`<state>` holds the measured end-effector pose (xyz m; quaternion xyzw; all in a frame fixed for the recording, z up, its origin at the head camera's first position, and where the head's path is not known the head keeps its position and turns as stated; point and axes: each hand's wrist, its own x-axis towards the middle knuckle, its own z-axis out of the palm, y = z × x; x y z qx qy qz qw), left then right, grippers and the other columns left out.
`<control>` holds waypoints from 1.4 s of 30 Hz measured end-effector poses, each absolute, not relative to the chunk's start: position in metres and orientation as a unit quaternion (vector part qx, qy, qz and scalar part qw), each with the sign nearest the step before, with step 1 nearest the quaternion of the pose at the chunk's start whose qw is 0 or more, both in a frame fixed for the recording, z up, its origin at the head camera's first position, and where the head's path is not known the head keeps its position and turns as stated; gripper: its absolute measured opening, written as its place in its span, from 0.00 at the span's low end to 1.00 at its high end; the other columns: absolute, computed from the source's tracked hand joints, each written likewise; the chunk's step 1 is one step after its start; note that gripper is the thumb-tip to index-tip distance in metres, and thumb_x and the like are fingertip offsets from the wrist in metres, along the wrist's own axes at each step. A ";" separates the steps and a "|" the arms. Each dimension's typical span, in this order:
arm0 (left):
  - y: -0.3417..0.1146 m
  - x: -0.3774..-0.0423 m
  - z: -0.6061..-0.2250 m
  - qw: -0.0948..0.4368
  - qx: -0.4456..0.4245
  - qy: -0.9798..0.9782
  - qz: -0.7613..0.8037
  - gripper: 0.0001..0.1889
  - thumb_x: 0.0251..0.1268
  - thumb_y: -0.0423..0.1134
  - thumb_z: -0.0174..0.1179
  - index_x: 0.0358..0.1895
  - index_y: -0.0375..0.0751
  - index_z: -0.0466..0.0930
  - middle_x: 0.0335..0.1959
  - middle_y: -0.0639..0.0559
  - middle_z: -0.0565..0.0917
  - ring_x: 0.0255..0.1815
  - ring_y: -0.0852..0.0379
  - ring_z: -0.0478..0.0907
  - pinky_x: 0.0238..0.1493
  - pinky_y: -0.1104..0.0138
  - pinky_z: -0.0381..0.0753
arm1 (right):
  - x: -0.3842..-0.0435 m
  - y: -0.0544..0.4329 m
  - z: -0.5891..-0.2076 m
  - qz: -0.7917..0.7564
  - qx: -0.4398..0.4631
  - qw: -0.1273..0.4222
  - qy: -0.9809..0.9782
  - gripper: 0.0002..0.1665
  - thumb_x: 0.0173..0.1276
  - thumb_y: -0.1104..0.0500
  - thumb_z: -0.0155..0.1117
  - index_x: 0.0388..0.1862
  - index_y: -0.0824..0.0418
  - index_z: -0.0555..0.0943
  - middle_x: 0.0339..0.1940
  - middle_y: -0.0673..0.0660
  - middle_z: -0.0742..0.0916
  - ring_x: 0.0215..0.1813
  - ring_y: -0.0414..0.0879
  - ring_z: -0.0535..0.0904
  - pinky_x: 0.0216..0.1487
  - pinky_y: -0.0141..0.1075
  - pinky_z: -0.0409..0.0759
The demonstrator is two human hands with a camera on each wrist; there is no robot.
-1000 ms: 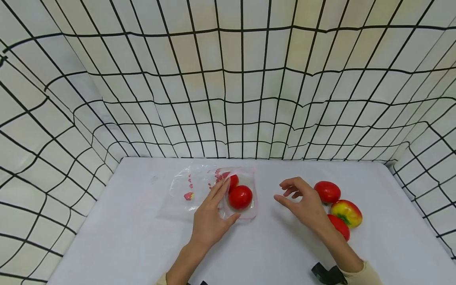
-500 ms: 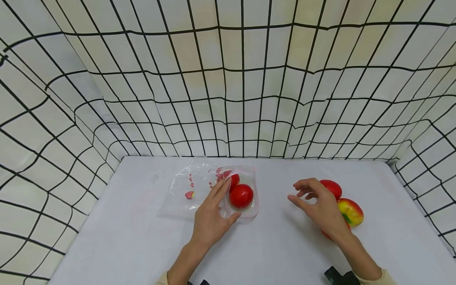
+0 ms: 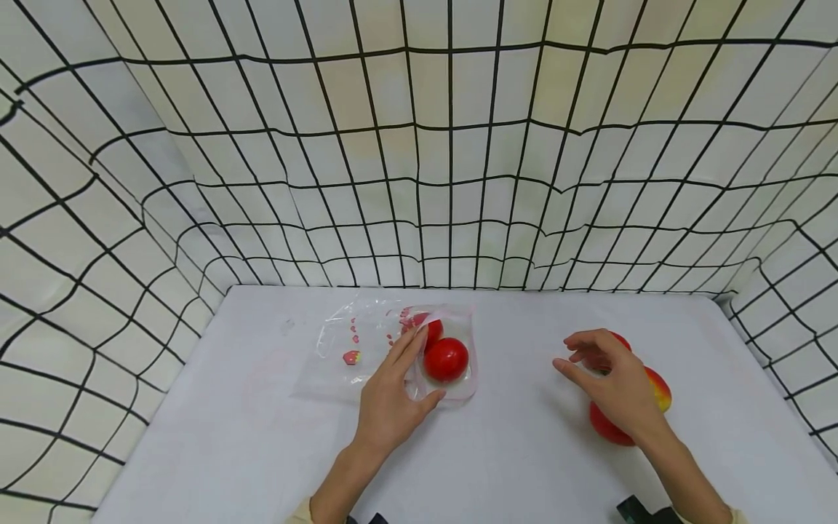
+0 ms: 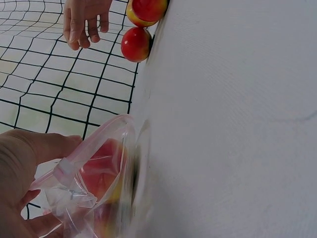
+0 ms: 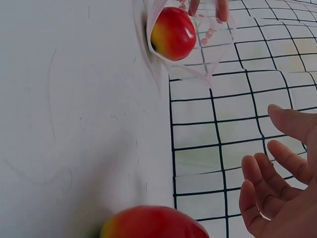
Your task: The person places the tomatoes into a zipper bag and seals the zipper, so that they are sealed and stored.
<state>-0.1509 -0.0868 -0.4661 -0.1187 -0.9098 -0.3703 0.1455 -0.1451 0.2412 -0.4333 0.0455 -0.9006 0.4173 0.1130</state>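
My left hand [image 3: 390, 407] holds the mouth of a clear plastic zip bag [image 3: 330, 371] with pink trim and red prints, thumb and fingers spread across the opening. A glossy red fruit [image 3: 446, 359] with some yellow sits in the mouth, and more red shows behind it. My right hand [image 3: 615, 386] hovers with loosely bent fingers and nothing in them. It partly covers a group of fruits: a red one [image 3: 607, 428] in front, a yellow-red one [image 3: 663, 391] and another red one [image 3: 622, 339] behind. In the right wrist view, a red fruit [image 5: 156, 225] lies below the hand.
Everything lies on a white table [image 3: 249, 429]. Black netting [image 3: 449, 182] over pale walls rises behind the table and along both sides. Dark wrist straps [image 3: 644, 511] show at the lower edge.
My right hand has moved right, away from the bag and over the loose fruits, covering more of them. The left hand and the bag have stayed nearly still.
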 end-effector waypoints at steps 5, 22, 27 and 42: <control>-0.087 -0.151 -0.467 0.146 -0.119 -0.909 -0.372 0.53 0.44 0.40 0.85 0.79 0.58 0.68 0.78 0.55 0.73 0.78 0.52 0.71 0.61 0.56 0.86 | -0.142 0.250 -0.431 0.414 0.055 0.115 -0.901 0.17 0.68 0.51 0.76 0.53 0.48 0.83 0.47 0.45 0.85 0.46 0.38 0.83 0.50 0.19 0.81; -0.086 -0.152 -0.466 0.143 -0.119 -0.911 -0.369 0.53 0.44 0.41 0.85 0.79 0.58 0.68 0.78 0.54 0.73 0.79 0.52 0.71 0.61 0.55 0.86 | -0.133 0.278 -0.430 0.371 0.024 0.077 -0.925 0.22 0.67 0.49 0.76 0.57 0.49 0.81 0.54 0.50 0.83 0.48 0.41 0.81 0.42 0.23 0.83; -0.087 -0.152 -0.466 0.138 -0.116 -0.913 -0.365 0.54 0.44 0.41 0.85 0.79 0.59 0.67 0.78 0.55 0.73 0.79 0.52 0.71 0.61 0.55 0.86 | -0.132 0.282 -0.433 0.370 0.029 0.084 -0.925 0.22 0.66 0.51 0.77 0.56 0.49 0.82 0.53 0.50 0.84 0.47 0.39 0.81 0.42 0.22 0.83; -0.087 -0.151 -0.467 0.140 -0.121 -0.910 -0.371 0.53 0.44 0.41 0.85 0.79 0.57 0.68 0.77 0.54 0.73 0.78 0.52 0.72 0.61 0.55 0.86 | -0.128 0.295 -0.434 0.340 0.004 0.073 -0.938 0.27 0.64 0.51 0.79 0.59 0.52 0.81 0.57 0.56 0.83 0.53 0.49 0.77 0.38 0.21 0.81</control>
